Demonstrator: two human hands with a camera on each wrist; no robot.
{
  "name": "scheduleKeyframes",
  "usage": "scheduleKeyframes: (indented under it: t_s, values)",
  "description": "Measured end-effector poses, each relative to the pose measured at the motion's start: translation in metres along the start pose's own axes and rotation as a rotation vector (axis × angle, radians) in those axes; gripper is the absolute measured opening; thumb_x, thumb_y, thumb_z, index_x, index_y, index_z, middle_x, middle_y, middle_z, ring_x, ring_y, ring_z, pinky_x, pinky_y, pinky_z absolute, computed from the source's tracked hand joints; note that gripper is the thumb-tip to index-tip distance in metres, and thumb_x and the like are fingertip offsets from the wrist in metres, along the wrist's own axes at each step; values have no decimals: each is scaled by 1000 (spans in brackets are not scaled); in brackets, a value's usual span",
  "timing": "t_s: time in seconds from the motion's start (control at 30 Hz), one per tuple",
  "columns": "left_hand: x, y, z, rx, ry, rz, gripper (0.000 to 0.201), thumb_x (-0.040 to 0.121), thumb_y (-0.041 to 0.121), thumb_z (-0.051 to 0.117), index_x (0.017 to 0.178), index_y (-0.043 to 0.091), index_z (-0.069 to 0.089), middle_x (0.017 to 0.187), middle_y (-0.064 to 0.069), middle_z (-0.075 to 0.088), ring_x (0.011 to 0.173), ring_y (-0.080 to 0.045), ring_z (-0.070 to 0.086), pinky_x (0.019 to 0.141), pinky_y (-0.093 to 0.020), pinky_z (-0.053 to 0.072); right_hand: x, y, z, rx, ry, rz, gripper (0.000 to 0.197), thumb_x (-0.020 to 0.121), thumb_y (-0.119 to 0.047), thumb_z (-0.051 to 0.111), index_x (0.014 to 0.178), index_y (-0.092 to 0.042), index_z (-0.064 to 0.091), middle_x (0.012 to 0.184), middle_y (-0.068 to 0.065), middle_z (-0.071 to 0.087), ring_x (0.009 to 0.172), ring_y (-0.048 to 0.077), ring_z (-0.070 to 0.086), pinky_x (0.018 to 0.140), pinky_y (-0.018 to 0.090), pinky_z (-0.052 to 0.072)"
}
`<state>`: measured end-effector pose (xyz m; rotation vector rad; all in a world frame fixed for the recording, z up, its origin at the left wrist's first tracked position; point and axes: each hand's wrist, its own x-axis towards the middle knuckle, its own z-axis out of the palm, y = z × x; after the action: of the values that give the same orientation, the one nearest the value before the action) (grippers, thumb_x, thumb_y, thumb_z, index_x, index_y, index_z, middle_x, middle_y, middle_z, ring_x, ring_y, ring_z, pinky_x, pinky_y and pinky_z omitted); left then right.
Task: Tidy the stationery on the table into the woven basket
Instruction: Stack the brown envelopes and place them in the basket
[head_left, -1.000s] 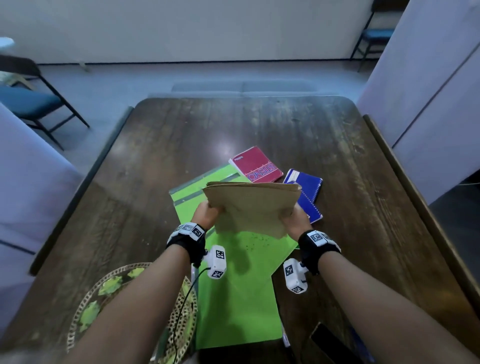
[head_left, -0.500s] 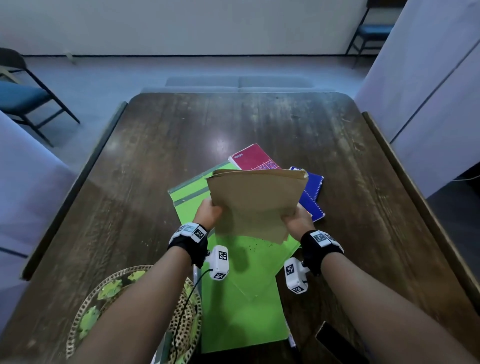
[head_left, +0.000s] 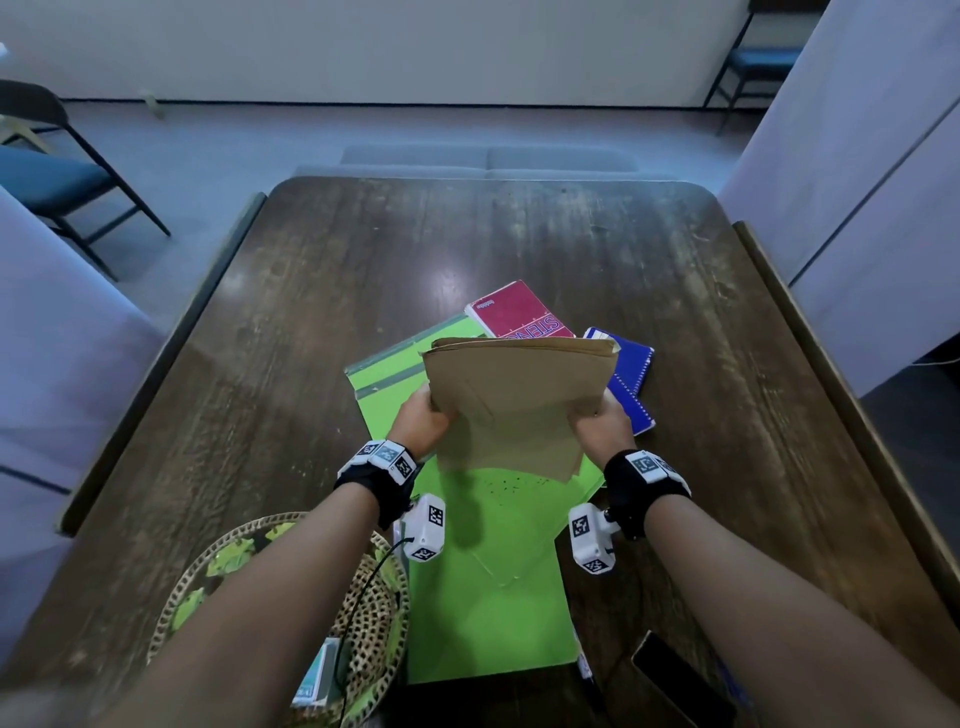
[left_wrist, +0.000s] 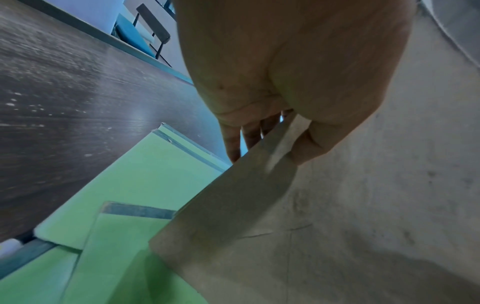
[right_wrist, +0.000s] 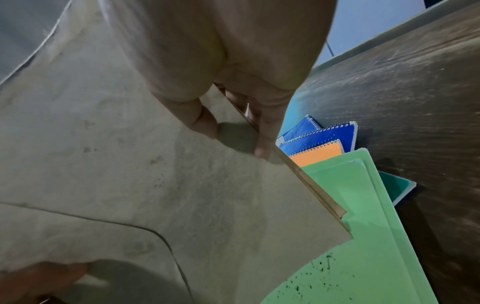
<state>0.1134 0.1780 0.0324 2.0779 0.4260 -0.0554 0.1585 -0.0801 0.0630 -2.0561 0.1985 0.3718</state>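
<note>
Both hands hold a stack of brown paper envelopes (head_left: 514, 400) upright above the table. My left hand (head_left: 423, 421) pinches its left edge (left_wrist: 262, 164), thumb in front, fingers behind. My right hand (head_left: 602, 421) pinches the right edge (right_wrist: 249, 131) the same way. Below lie green folders (head_left: 488, 587), a red steno notebook (head_left: 519, 314) and blue spiral notebooks (head_left: 631, 376). An orange spiral pad (right_wrist: 318, 153) shows under the blue ones. The woven basket (head_left: 363, 613) sits at the near left, partly hidden by my left forearm.
A dark phone (head_left: 675, 680) lies near the front edge at right, beside a pen (head_left: 584, 667). A teal box (head_left: 317, 675) leans at the basket. A teal book (right_wrist: 397, 185) peeks from under the folders. The wooden table (head_left: 311, 312) has raised side rails.
The envelope stack has risen slightly and tilted more upright, covering more of the red notebook. Both hands keep the same grip.
</note>
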Motion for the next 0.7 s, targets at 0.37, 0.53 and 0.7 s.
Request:
scheduleKeyframes:
  t_s: [0.37,0.53,0.7]
  values:
    - [-1,-10,-10,-91,-137,26,23,94,14,62,116,22,60,116,0,70,108,-22,65,96,-46,52,-4,-2,0,-79,-14,-34,20,87,-12,57,106,-12,62,99,11,68,96,30,63,87,44,52]
    - [-3,-5,-8,-73,-212,10,36,99,10,54,133,15,49,125,-2,65,116,-22,61,98,-38,51,-4,1,4,-150,-55,-1,22,90,-14,54,111,-12,59,100,12,66,96,32,62,84,43,52]
    - [-7,0,-15,-19,-181,23,34,98,8,48,130,19,51,122,-2,65,113,-22,62,99,-46,51,-10,-11,5,-125,-46,50,30,87,-7,50,116,-14,56,98,8,61,96,30,58,79,34,43]
